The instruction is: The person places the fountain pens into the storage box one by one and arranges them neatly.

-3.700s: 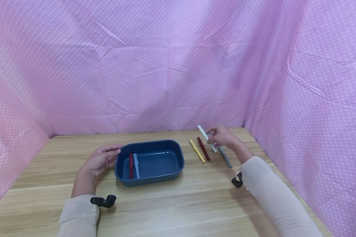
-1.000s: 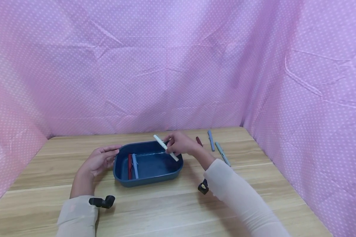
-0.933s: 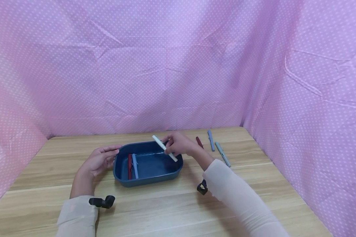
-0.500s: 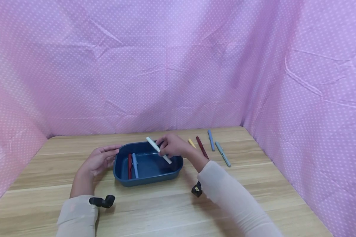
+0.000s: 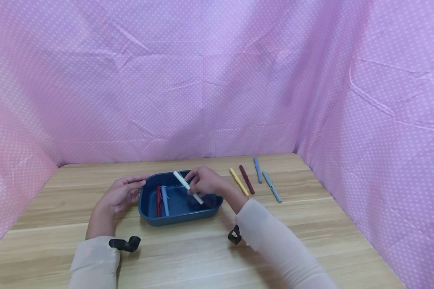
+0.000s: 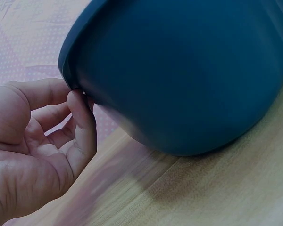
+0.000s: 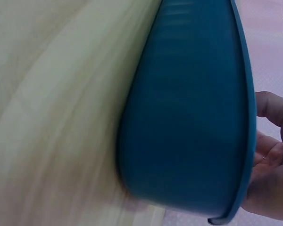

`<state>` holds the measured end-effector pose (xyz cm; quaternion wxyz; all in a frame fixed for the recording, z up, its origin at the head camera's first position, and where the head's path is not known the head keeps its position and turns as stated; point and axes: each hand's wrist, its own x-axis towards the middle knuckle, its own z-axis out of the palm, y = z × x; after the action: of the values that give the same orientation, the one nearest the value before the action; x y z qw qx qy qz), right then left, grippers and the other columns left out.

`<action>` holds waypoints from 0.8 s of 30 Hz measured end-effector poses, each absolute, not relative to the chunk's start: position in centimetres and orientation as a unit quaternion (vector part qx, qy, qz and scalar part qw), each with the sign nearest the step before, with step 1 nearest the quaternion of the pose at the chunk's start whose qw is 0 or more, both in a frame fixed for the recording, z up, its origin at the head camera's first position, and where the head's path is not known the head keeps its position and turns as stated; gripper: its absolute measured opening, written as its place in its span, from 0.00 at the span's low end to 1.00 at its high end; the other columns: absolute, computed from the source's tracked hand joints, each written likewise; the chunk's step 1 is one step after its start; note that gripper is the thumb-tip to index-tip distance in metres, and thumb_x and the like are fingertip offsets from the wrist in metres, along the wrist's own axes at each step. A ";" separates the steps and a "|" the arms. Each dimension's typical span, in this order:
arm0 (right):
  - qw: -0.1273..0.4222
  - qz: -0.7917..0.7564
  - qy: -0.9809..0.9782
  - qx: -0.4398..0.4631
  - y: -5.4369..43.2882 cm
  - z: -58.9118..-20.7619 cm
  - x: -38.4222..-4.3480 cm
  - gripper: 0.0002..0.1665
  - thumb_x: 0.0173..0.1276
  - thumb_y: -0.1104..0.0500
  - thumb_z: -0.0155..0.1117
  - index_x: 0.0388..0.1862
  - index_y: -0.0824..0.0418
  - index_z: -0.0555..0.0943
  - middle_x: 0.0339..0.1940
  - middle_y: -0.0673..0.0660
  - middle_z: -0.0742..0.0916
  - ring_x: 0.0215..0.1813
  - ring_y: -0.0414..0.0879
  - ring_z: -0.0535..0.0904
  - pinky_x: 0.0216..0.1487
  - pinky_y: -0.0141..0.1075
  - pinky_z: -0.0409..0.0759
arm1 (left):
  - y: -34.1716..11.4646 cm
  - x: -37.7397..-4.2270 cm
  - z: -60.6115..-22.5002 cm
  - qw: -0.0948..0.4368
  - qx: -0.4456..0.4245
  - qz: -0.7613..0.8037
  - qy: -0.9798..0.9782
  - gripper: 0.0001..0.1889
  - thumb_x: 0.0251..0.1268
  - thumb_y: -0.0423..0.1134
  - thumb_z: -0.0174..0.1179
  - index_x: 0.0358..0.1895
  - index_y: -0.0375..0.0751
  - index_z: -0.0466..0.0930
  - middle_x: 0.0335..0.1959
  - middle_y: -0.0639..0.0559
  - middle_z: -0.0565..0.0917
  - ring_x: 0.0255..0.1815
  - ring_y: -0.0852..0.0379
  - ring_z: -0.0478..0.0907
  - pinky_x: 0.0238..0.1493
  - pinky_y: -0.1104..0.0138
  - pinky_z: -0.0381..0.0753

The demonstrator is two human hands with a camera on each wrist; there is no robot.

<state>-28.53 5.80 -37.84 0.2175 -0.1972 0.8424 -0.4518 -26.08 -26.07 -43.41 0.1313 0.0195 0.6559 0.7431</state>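
A dark blue tray (image 5: 148,214) sits on the wooden table with a red pen (image 5: 158,199) and a light blue pen (image 5: 164,199) lying along its left side. My right hand (image 5: 202,182) hovers over the tray and pinches a white pen (image 5: 186,186), held slanted above the inside. My left hand (image 5: 124,192) rests against the tray's left rim; in the left wrist view its loosely bent fingertips (image 6: 78,96) touch the tray's edge (image 6: 70,47). The right wrist view shows the tray's outer wall (image 7: 188,117) close up.
Right of the tray lie a yellow pen (image 5: 239,182), a dark red pen (image 5: 246,179), a blue pen (image 5: 257,164) and a grey pen (image 5: 272,186). Pink dotted cloth (image 5: 217,80) walls in the table on three sides.
My right hand lifted the white pen from the row at the right and carried it left and down over the tray. The left hand stayed at the rim.
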 end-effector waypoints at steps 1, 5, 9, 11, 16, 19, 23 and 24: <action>0.219 -0.453 0.841 -0.198 5.7 -38.0 -28.5 0.22 0.63 0.69 0.74 0.56 0.62 0.82 0.36 0.55 0.87 0.38 0.47 0.84 0.37 0.40 0.87 | -26.1 -26.1 -43.4 0.131 0.018 0.742 0.657 0.18 0.76 0.35 0.60 0.65 0.39 0.80 0.50 0.58 0.88 0.47 0.63 0.85 0.47 0.68 0.84; 0.225 -0.460 0.835 -0.203 5.5 -38.4 -28.3 0.21 0.64 0.69 0.73 0.55 0.62 0.81 0.35 0.55 0.87 0.37 0.46 0.84 0.38 0.42 0.87 | -26.1 -26.2 -43.4 0.133 0.010 0.741 0.658 0.17 0.76 0.36 0.61 0.64 0.41 0.81 0.51 0.58 0.88 0.48 0.63 0.85 0.47 0.68 0.84; 0.226 -0.467 0.830 -0.203 5.4 -38.7 -28.1 0.21 0.64 0.70 0.73 0.56 0.63 0.81 0.33 0.55 0.88 0.36 0.45 0.84 0.39 0.43 0.87 | -26.0 -26.4 -43.2 0.134 0.009 0.744 0.655 0.17 0.76 0.36 0.60 0.65 0.42 0.82 0.52 0.58 0.88 0.48 0.62 0.85 0.48 0.68 0.84; 0.227 -0.472 0.828 -0.200 5.3 -38.9 -28.1 0.21 0.64 0.70 0.73 0.55 0.63 0.81 0.33 0.55 0.88 0.35 0.45 0.84 0.38 0.42 0.87 | -25.9 -26.2 -43.2 0.133 0.008 0.744 0.654 0.17 0.77 0.36 0.60 0.64 0.41 0.82 0.52 0.58 0.88 0.48 0.62 0.85 0.48 0.68 0.84; 0.233 -0.477 0.826 -0.190 4.8 -39.4 -28.0 0.20 0.65 0.70 0.72 0.56 0.62 0.81 0.32 0.55 0.89 0.35 0.45 0.85 0.38 0.40 0.87 | -25.8 -26.2 -42.9 0.132 0.005 0.741 0.658 0.17 0.77 0.35 0.60 0.64 0.40 0.81 0.51 0.58 0.88 0.48 0.62 0.85 0.48 0.68 0.84; 0.239 -0.482 0.823 -0.185 4.5 -39.6 -28.0 0.20 0.67 0.70 0.70 0.57 0.62 0.81 0.32 0.54 0.89 0.36 0.45 0.85 0.38 0.40 0.87 | -25.8 -26.2 -42.8 0.133 0.006 0.739 0.661 0.17 0.77 0.35 0.60 0.64 0.40 0.81 0.50 0.58 0.88 0.47 0.62 0.85 0.48 0.68 0.84; 0.249 -0.495 0.813 -0.177 4.0 -39.8 -27.9 0.20 0.66 0.71 0.70 0.56 0.63 0.81 0.31 0.55 0.89 0.36 0.45 0.86 0.38 0.41 0.87 | -25.8 -26.2 -42.8 0.134 0.006 0.739 0.660 0.17 0.76 0.35 0.60 0.64 0.40 0.81 0.49 0.59 0.88 0.47 0.62 0.84 0.47 0.68 0.84; 0.251 -0.497 0.812 -0.174 3.9 -39.9 -27.9 0.20 0.66 0.71 0.70 0.56 0.63 0.81 0.31 0.55 0.89 0.36 0.45 0.86 0.38 0.41 0.87 | -25.8 -26.2 -42.8 0.134 0.005 0.740 0.659 0.17 0.76 0.35 0.60 0.64 0.41 0.82 0.49 0.59 0.88 0.47 0.62 0.84 0.47 0.68 0.84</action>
<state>-27.90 3.90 -39.88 0.2513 -0.1738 0.8124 -0.4967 -26.23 -25.83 -42.84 0.1337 0.0051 0.6594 0.7398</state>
